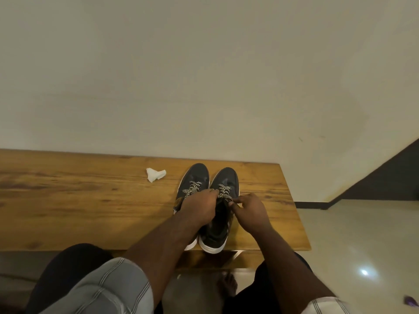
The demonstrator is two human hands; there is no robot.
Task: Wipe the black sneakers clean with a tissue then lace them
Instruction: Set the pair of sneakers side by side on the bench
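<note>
Two black sneakers with white soles stand side by side on the wooden table (68, 196), toes toward the wall. The left sneaker (195, 175) carries a black-and-white patterned lace and is partly hidden by my left forearm. On the right sneaker (223, 180) the same kind of lace (225, 191) crosses the upper eyelets. My left hand (199, 207) pinches that lace at its left side. My right hand (249, 208) pinches the lace end at its right side. A crumpled white tissue (155, 174) lies on the table, left of the shoes.
The table's back edge meets a plain wall. Its right edge (294, 205) ends close to the right sneaker, with pale floor tiles beyond. My knees and a bare foot (227, 283) show below the front edge.
</note>
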